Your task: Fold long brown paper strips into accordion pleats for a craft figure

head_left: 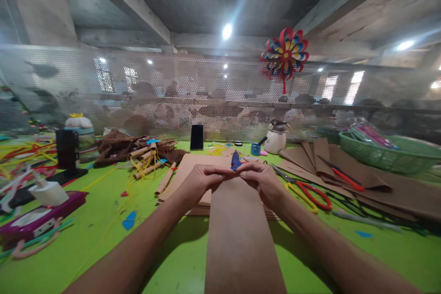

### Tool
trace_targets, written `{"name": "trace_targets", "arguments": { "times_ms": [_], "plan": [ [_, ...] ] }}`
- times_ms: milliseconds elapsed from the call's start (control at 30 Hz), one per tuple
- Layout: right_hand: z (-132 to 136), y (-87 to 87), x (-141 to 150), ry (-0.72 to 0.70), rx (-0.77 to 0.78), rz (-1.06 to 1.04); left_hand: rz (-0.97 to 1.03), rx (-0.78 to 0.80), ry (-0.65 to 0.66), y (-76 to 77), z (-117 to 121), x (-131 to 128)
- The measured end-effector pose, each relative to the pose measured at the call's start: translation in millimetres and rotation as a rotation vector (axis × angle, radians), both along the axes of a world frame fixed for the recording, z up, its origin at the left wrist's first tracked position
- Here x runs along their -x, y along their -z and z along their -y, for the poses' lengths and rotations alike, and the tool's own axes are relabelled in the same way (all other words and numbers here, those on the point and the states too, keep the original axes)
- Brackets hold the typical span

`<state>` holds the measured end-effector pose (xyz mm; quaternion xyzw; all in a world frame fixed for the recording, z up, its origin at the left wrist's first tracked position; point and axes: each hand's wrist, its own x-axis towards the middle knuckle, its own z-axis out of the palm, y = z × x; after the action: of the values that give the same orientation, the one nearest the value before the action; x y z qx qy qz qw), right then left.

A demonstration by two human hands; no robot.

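Observation:
My left hand (pixel 201 180) and my right hand (pixel 263 183) meet over the green table. Between thumbs and fingers, both pinch the far edge of a long strip of brown paper (pixel 241 234), which runs down toward me. Just beyond the fingertips is a small dark blue object (pixel 236 161); its kind is unclear. Under the far part of the strip lies a stack of brown paper (pixel 188 167). Scissors with red and yellow handles (pixel 312 193) lie to the right of my right hand.
Brown paper sheets (pixel 372 183), another red-handled tool (pixel 347 178) and a green basket (pixel 389 154) are at right. A blue jar (pixel 255 149), white jug (pixel 275 140) and phone (pixel 197 137) stand behind. Left are paper rolls (pixel 143 149) and a purple power strip (pixel 44 216).

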<state>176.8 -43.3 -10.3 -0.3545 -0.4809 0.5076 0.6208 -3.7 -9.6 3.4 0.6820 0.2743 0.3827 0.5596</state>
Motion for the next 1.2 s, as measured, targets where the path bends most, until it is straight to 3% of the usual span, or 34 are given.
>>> {"name": "trace_targets", "arguments": {
  "times_ms": [233, 467, 633, 767, 867, 1033, 1200],
  "plan": [
    [-1.0, 2.8, -0.4, 0.029, -0.093, 0.091, -0.012, -0.006, -0.007, 1.0, -1.6, 2.2],
    [4.7, -0.4, 0.5, 0.125, -0.234, 0.388, 0.077, -0.021, 0.031, -5.4, 3.7, 1.2],
    [4.6, 2.5, 2.9, 0.12, -0.294, 0.458, -0.012, 0.033, -0.067, 3.0, -0.1, -5.9],
    [2.5, 4.4, 3.0, 0.117, -0.306, 0.466, -0.034, 0.024, -0.02, 6.4, -3.6, -5.6],
    [3.3, 5.0, 3.0, 0.091, -0.275, 0.42, -0.06, -0.04, -0.031, 4.3, -4.3, -3.5],
    [9.4, 2.4, 7.0, -0.083, -0.157, 0.202, -0.037, -0.163, -0.129, 0.5, -3.2, -4.8],
    [11.6, -2.1, 14.8, 0.06, -0.097, 0.357, -0.032, -0.205, -0.145, -1.4, 0.4, -8.4]
  ]
}}
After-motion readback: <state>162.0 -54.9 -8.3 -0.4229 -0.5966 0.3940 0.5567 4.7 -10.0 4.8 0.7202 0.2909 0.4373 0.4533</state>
